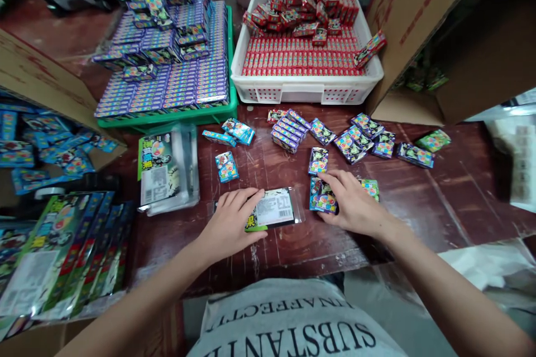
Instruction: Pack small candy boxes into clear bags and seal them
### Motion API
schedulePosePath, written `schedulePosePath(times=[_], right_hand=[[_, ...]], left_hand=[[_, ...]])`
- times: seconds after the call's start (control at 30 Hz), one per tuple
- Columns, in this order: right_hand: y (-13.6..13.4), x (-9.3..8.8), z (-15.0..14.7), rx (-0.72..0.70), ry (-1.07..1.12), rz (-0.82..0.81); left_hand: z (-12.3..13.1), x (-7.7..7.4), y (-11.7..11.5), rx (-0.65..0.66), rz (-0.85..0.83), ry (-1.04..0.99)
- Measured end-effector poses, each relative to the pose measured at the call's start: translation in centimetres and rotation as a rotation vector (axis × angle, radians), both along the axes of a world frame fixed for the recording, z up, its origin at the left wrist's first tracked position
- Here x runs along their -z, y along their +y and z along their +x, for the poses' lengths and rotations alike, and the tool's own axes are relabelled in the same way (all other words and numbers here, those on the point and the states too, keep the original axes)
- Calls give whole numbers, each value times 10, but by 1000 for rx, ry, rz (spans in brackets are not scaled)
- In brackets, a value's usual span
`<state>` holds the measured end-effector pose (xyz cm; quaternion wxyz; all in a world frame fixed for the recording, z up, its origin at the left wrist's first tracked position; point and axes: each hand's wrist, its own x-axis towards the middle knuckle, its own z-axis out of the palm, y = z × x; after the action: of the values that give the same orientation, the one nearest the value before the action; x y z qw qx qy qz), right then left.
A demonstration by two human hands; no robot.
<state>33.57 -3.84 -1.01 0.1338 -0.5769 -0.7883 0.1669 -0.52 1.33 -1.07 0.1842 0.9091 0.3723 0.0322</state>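
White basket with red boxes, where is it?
In the head view, the white basket sits top centre, just right of the green tray of purple boxes.

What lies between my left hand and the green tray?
In the head view, a few small blue boxes lie loose between the left hand and the green tray.

Packing workshop; green crate, white crate heaped with small boxes; cartons.

Glossy clear plastic pouch; worn reddish wooden table; white plastic crate
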Motion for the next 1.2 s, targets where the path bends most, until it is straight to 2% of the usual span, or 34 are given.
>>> schedulePosePath(times=[0.23,0.4,0.53,0.77,0.97,1.13,1.2], right_hand=[[-5,-9,-8,-16,59,-14],[-12,-14,-40,40,72,72],[-24,-10,-55,13,66,60],[-31,-3,-49,-134,164,-38],[-30,0,-44,-38,195,30],[-22,-2,-34,-241,229,-64],[-18,-1,-31,-258,226,-52]], left_hand=[[3,-4,-2,0,-4,-6],[6,-6,-6,-4,4,-32],[5,-6,-6,-24,13,-29],[0,-2,-6,51,-38,-46],[-1,-2,-5,-16,-41,-60],[-1,-3,-8,16,-53,-44],[0,-2,-9,-8,-45,-39]])
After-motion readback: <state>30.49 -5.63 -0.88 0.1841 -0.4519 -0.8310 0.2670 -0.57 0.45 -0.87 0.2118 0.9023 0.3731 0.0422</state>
